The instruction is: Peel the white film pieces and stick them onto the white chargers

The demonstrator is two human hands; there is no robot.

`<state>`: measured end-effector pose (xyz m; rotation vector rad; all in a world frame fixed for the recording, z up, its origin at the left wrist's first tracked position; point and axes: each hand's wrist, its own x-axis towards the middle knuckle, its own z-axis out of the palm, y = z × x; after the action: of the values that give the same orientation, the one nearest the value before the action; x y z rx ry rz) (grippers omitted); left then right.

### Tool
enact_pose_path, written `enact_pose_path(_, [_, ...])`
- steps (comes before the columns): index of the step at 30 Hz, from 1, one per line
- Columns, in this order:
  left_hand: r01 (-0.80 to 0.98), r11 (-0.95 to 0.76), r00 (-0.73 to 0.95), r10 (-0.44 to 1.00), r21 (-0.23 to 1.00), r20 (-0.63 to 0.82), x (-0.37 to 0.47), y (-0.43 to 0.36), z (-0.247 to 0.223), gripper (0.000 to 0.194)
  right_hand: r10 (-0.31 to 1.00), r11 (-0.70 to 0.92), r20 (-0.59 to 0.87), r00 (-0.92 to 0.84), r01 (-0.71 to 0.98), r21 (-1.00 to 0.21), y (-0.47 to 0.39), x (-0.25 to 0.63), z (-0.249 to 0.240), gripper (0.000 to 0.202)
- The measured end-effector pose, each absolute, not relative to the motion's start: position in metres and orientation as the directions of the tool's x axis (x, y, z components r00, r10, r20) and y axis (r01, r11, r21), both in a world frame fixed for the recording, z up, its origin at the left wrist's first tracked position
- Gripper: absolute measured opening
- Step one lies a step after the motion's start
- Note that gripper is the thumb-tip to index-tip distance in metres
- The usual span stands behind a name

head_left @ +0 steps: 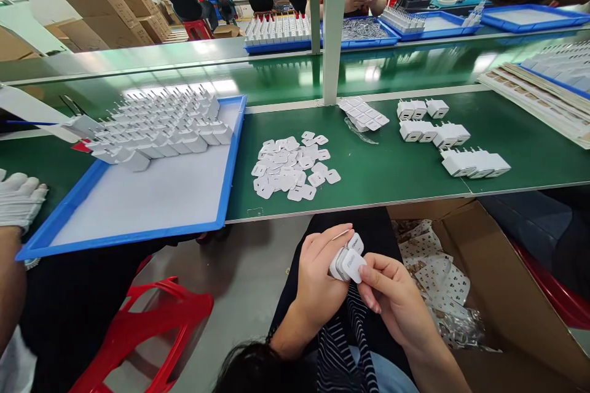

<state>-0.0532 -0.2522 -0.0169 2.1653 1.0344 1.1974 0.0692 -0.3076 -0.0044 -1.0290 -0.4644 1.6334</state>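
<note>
Above my lap, my left hand [322,276] is closed around a small bunch of white rounded-square cover plates [340,264]; its palm side and some of the bunch are hidden. My right hand [394,288] pinches the corner of one white cover plate [354,266] between thumb and fingers, against the front of that bunch. Faint grey print shows on the plate faces. Beyond my hands, on the green table [369,178], lies a loose pile of similar white plates [281,166], many with a small slot.
At left, a blue-rimmed tray [224,196] bears rows of white plug chargers [161,129]; a co-worker's gloved hand [21,199] is beside it. More chargers [474,163] and a sheet pack [364,115] lie at right. A cardboard box [520,295] with wrappings and a red stool [157,319] flank me.
</note>
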Motion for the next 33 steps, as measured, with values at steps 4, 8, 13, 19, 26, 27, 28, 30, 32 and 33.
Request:
enact_pose_path(4, [0.399, -0.632, 0.351, 0.775, 0.665, 0.526, -0.053, -0.2531, -0.0179, 0.031, 0.927, -0.324, -0.373, -0.039, -0.582, -0.746, -0.3061, 0.0676, -0.0058, 0.039])
enact_pose_path(8, [0.398, -0.638, 0.344, 0.77, 0.659, 0.537, -0.0524, -0.2536, -0.0188, 0.03, 0.933, -0.311, -0.359, -0.031, -0.572, -0.759, -0.3051, 0.067, -0.0037, 0.04])
enact_pose_path(13, [0.401, -0.652, 0.342, 0.758, 0.644, 0.555, -0.0519, -0.2539, -0.0185, 0.029, 0.931, -0.313, -0.365, -0.016, -0.551, -0.773, -0.3041, 0.0673, -0.0014, 0.041])
enact_pose_path(19, [0.408, -0.684, 0.33, 0.728, 0.605, 0.601, -0.052, -0.2536, -0.0225, 0.028, 0.921, -0.329, -0.39, -0.007, -0.551, -0.767, -0.303, 0.0669, -0.0008, 0.042])
enact_pose_path(26, [0.403, -0.706, 0.327, 0.705, 0.582, 0.629, -0.053, -0.254, -0.0252, 0.031, 0.917, -0.333, -0.398, -0.009, -0.567, -0.753, -0.3036, 0.0651, -0.001, 0.041])
enact_pose_path(27, [0.408, -0.708, 0.329, 0.703, 0.576, 0.631, -0.0531, -0.2541, -0.0248, 0.031, 0.916, -0.338, -0.401, -0.013, -0.561, -0.755, -0.3035, 0.0655, -0.001, 0.041])
enact_pose_path(28, [0.412, -0.71, 0.332, 0.7, 0.57, 0.632, -0.0531, -0.2542, -0.0244, 0.031, 0.915, -0.342, -0.402, -0.016, -0.556, -0.757, -0.3032, 0.0658, -0.001, 0.041])
enact_pose_path(30, [0.418, -0.714, 0.337, 0.696, 0.562, 0.634, -0.053, -0.2543, -0.0237, 0.031, 0.915, -0.345, -0.402, -0.017, -0.549, -0.761, -0.3026, 0.0663, -0.0007, 0.041])
enact_pose_path(32, [0.423, -0.715, 0.339, 0.694, 0.557, 0.635, -0.053, -0.2544, -0.0233, 0.031, 0.917, -0.339, -0.398, -0.01, -0.544, -0.767, -0.302, 0.066, -0.0003, 0.041])
enact_pose_path(33, [0.425, -0.714, 0.338, 0.695, 0.556, 0.634, -0.0531, -0.2544, -0.0233, 0.031, 0.919, -0.335, -0.395, -0.004, -0.541, -0.772, -0.302, 0.0657, 0.0, 0.041])
